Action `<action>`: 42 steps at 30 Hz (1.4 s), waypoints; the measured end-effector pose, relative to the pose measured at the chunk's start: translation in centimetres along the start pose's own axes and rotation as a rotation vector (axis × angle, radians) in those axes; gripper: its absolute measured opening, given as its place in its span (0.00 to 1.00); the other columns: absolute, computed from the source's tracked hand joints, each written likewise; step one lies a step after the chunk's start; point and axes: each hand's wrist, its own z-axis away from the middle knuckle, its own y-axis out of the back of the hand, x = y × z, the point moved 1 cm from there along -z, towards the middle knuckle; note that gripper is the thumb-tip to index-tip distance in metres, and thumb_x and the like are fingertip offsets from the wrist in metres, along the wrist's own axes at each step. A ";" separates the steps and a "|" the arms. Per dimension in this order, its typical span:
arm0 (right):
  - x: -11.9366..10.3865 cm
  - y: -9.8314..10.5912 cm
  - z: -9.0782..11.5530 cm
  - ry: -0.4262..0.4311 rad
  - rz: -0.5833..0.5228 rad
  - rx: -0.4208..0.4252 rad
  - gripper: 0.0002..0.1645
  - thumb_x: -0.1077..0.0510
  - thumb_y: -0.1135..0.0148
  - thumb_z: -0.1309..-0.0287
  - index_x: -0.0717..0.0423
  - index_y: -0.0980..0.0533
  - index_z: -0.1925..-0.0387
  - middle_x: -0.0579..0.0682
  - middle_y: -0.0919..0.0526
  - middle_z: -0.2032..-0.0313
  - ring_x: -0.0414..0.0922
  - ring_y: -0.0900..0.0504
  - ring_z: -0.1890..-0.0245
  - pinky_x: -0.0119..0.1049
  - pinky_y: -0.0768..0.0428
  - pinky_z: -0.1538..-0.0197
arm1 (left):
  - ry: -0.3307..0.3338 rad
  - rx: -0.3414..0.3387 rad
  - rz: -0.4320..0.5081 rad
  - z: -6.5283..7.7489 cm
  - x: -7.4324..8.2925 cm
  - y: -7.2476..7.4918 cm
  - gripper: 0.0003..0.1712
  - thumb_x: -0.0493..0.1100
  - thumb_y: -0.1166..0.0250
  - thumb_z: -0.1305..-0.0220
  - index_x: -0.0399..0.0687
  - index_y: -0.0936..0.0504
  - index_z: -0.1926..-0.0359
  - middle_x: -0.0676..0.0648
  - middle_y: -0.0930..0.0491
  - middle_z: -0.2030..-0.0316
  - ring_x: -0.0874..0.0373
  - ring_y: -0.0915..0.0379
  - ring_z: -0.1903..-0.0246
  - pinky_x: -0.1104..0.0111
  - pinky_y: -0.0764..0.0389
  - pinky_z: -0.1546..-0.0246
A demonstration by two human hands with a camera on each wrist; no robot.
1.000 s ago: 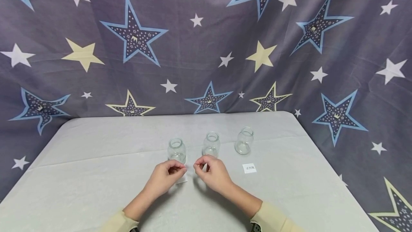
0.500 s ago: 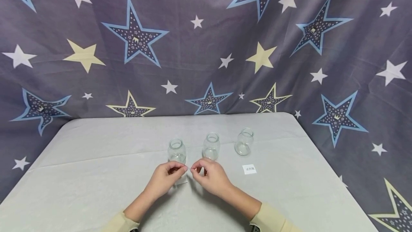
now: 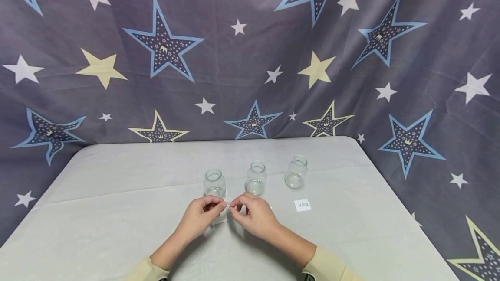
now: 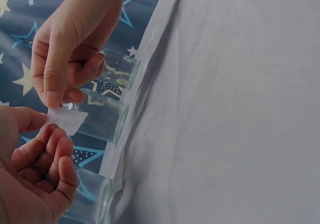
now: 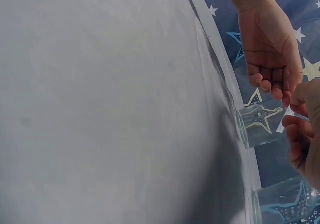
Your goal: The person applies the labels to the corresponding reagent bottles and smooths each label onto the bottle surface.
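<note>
Between my two hands is a small white paper label (image 4: 67,121) with faint print. My left hand (image 3: 198,217) pinches its edge between thumb and fingers. From the other side, my right hand (image 3: 255,216) pinches the label's upper corner with its thumb and forefinger; the head view mostly hides it. Just beyond the left hand stands a clear glass jar (image 3: 214,182). A second glass jar (image 3: 256,178) is behind the right hand. Below the left hand's fingertips, part of another white label (image 3: 220,218) shows on the table.
To the right a third glass jar (image 3: 296,172) stands on the white-covered table (image 3: 117,211). In front of it lies a printed white label (image 3: 302,204). Beyond the table's far edge hangs a dark star-patterned curtain (image 3: 226,55).
The right hand has shifted a little left, bringing its fingertips closer to the left hand's. A pale paper edge now shows beside the right hand. The left hand has hardly moved.
</note>
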 end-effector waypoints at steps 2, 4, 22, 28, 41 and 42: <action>0.0 0.0 0.0 0.002 -0.003 -0.001 0.02 0.57 0.36 0.47 0.50 0.20 0.70 0.42 0.22 0.74 0.30 0.32 0.79 0.19 0.31 0.73 | 0.004 -0.001 0.003 0.0 0.1 0.0 0.06 0.42 0.34 0.43 0.43 0.17 0.68 0.50 0.20 0.76 0.68 0.31 0.78 0.75 0.28 0.75; 0.0 0.0 0.0 0.005 -0.008 0.000 0.02 0.57 0.36 0.47 0.50 0.20 0.71 0.43 0.22 0.75 0.31 0.31 0.79 0.19 0.31 0.73 | 0.005 -0.004 0.012 0.0 0.2 0.0 0.06 0.41 0.34 0.44 0.42 0.17 0.68 0.50 0.20 0.76 0.67 0.31 0.78 0.75 0.28 0.75; 0.4 -0.2 0.2 0.031 -0.022 0.024 0.03 0.56 0.33 0.49 0.49 0.21 0.72 0.43 0.22 0.76 0.36 0.28 0.80 0.18 0.32 0.73 | 0.003 0.002 0.039 -0.4 -0.1 -0.2 0.03 0.37 0.35 0.45 0.41 0.18 0.72 0.50 0.21 0.77 0.67 0.31 0.79 0.75 0.29 0.76; 0.5 -0.2 0.2 0.043 -0.025 0.024 0.03 0.56 0.33 0.49 0.49 0.21 0.72 0.43 0.22 0.76 0.35 0.28 0.79 0.17 0.33 0.73 | 0.010 0.001 0.043 -0.2 0.0 -0.2 0.03 0.37 0.35 0.45 0.40 0.18 0.71 0.50 0.21 0.78 0.67 0.31 0.79 0.75 0.28 0.76; 0.9 0.2 0.3 0.013 -0.010 0.049 0.04 0.56 0.34 0.48 0.50 0.20 0.71 0.42 0.21 0.76 0.37 0.28 0.80 0.19 0.32 0.74 | 0.031 0.043 0.035 -0.1 -0.1 0.0 0.03 0.36 0.35 0.45 0.40 0.18 0.71 0.51 0.23 0.79 0.66 0.32 0.80 0.75 0.30 0.78; 1.0 0.3 0.2 0.006 -0.013 0.057 0.04 0.56 0.34 0.48 0.51 0.20 0.71 0.43 0.21 0.76 0.37 0.27 0.80 0.19 0.32 0.74 | 0.034 0.041 0.035 -0.1 -0.1 -0.1 0.03 0.36 0.35 0.45 0.40 0.18 0.71 0.51 0.23 0.79 0.66 0.32 0.80 0.75 0.30 0.77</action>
